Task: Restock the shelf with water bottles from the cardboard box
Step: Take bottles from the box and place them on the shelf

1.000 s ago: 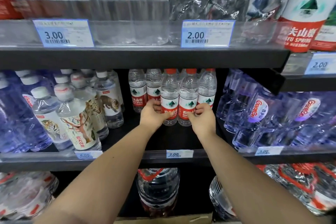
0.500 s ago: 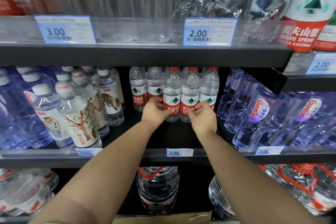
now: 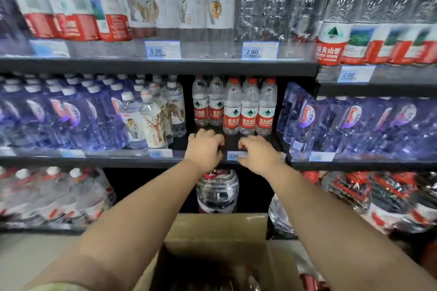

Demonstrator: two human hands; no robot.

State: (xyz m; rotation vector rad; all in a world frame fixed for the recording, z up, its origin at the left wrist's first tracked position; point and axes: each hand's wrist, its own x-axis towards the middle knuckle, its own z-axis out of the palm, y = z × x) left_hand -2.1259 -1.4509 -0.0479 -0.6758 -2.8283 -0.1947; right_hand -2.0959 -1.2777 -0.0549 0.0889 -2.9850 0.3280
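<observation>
Several small water bottles (image 3: 249, 111) with red caps and red labels stand in a group at the back of the middle shelf (image 3: 142, 160). My left hand (image 3: 204, 149) and my right hand (image 3: 256, 155) hover over the shelf's front edge, a little short of the bottles. Both hands hold nothing, with fingers curled downward and loosely apart. The open cardboard box (image 3: 220, 231) sits below my arms at the bottom of the view; its inside is dark and blurred.
Tiger-label bottles (image 3: 153, 123) stand left of the red-label group and blue-tinted bottles (image 3: 331, 123) to the right. The upper shelf (image 3: 165, 66) overhangs the gap and carries price tags. A large water jug (image 3: 217, 191) and wrapped bottle packs fill the lower shelf.
Both hands have let go of the red-label bottles and drawn back to the shelf's front edge. The view has tilted down and back, so the cardboard box now shows.
</observation>
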